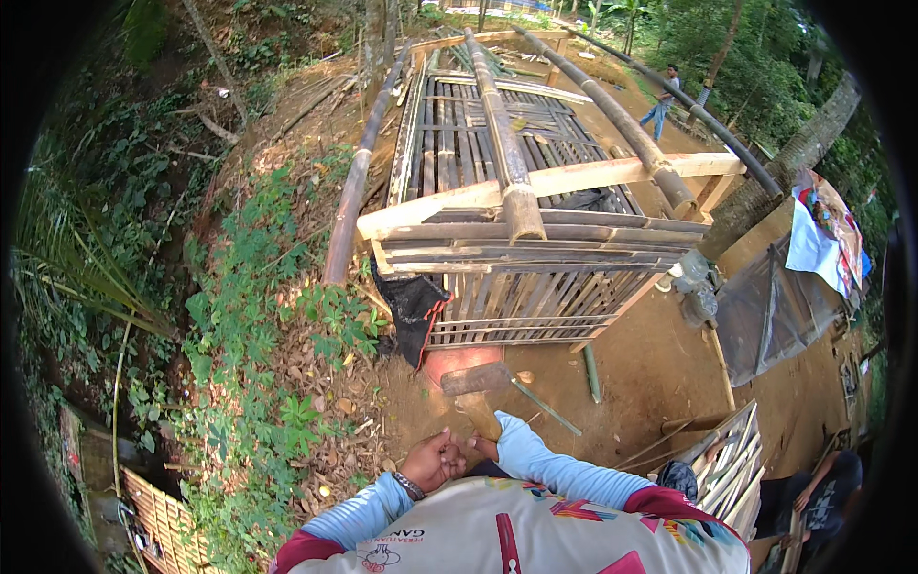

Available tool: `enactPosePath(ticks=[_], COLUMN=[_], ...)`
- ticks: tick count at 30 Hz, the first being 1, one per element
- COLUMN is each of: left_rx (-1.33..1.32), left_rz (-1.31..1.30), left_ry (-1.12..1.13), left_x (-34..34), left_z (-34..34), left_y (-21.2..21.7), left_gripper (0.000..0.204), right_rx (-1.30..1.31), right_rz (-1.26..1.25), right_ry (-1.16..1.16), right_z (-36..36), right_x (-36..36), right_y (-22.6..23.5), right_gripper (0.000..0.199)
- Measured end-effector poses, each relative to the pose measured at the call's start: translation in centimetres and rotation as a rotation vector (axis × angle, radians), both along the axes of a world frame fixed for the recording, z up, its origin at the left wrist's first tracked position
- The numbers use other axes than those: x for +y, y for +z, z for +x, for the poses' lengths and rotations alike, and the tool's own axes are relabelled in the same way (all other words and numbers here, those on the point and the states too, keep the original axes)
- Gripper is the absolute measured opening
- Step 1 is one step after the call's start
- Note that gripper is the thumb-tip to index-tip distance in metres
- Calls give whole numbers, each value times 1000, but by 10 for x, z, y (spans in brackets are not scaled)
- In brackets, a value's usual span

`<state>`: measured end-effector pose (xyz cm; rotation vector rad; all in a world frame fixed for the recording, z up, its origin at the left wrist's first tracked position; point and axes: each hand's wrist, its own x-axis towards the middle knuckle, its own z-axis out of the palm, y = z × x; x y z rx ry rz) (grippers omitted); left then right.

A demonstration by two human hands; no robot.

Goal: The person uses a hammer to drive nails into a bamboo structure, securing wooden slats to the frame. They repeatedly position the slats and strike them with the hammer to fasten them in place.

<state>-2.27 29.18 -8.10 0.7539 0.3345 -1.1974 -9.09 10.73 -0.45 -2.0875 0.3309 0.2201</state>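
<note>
In front of my body, my left hand (pixel 435 461) is closed, its fingers curled in; whatever it may hold is hidden. Close beside it, my right hand (pixel 488 448) is partly covered by a light blue sleeve. It appears closed at the lower end of a wooden-handled tool (pixel 477 413) with a broad, dark, blocky head, whose exact kind I cannot make out. Just beyond the tool head lies a reddish round surface (pixel 457 358). Past it stands a bamboo-slatted frame (pixel 535 308) with pale timber beams and thick bamboo poles (pixel 516 206) across its top.
Black netting (pixel 413 308) hangs at the frame's left corner. A green bamboo piece (pixel 592 375) lies on bare soil. Split slats (pixel 732 469) are stacked at lower right, near a crouching person (pixel 822 502). Another person (pixel 662 103) stands far right. Plants (pixel 253 316) cover the left slope.
</note>
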Motion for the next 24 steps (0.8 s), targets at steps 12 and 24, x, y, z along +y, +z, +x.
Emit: enactPosePath(ticks=[12, 24], left_rx=[-96, -1006], left_rz=[94, 350], left_ry=[67, -199], left_x=[-38, -97], left_z=[6, 23], left_y=[-9, 25], left_gripper=[19, 18], right_rx=[95, 140], right_rz=[67, 13], right_ry=[-44, 69], right_z=[6, 34], right_x=[-41, -98], right_y=[-11, -12], right_gripper=[22, 21])
